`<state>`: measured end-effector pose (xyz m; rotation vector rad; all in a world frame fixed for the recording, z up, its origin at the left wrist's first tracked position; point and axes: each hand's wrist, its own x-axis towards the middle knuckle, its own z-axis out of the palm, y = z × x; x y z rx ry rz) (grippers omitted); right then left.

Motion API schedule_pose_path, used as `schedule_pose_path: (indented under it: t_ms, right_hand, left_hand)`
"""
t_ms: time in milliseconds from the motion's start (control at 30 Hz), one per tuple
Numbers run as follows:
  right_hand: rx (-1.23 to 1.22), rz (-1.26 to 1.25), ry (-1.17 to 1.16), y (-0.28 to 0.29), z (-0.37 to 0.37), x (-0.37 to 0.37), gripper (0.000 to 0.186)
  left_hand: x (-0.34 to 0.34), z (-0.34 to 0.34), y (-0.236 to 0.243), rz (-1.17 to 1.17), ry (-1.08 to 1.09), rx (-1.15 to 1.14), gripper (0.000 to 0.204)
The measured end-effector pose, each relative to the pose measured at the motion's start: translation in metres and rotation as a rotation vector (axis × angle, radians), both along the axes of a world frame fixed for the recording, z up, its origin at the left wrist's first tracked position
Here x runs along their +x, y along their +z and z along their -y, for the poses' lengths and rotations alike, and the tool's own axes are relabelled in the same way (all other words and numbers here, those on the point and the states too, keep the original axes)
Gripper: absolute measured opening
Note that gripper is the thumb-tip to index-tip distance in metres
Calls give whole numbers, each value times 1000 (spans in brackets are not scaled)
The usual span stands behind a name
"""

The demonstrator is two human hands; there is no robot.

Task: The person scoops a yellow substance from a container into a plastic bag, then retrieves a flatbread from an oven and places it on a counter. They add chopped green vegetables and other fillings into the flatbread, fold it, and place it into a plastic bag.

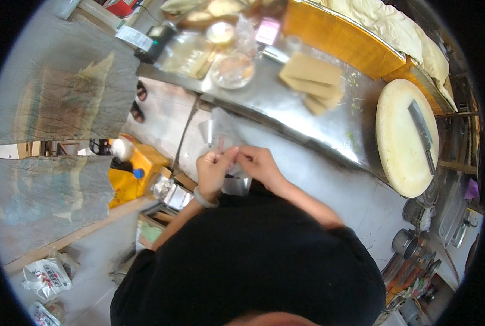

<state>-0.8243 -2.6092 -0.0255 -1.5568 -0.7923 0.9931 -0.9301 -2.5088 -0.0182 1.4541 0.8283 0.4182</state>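
A thin clear plastic bag (220, 133) hangs in front of my chest, held by both hands at its lower edge. My left hand (212, 171), with a pale bangle on the wrist, pinches the bag between thumb and fingers. My right hand (261, 163) grips the same edge, its fingertips touching those of the left. A small reddish mark shows on the bag just above my fingers. My black shirt hides the bag's bottom part.
A steel counter (307, 108) runs behind the bag, bearing a glass bowl (232, 70), stacked brown paper bags (313, 81), and a round cutting board (402, 141) with a cleaver (423, 133). A yellow jerrycan (131, 171) stands on the floor at left. Pots (411, 233) sit at right.
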Motion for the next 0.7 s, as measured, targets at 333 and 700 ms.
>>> schedule_pose_path:
  t_ms: [333,700]
  right_hand:
    - [488,-1181,-240,-38,-25,70,13]
    - [-545,-65,-412,-122,-148,161,18]
  left_hand:
    - [-18,-143,9,-441,100,1485,13]
    - [44,-207,-27,-132,-78,636,35]
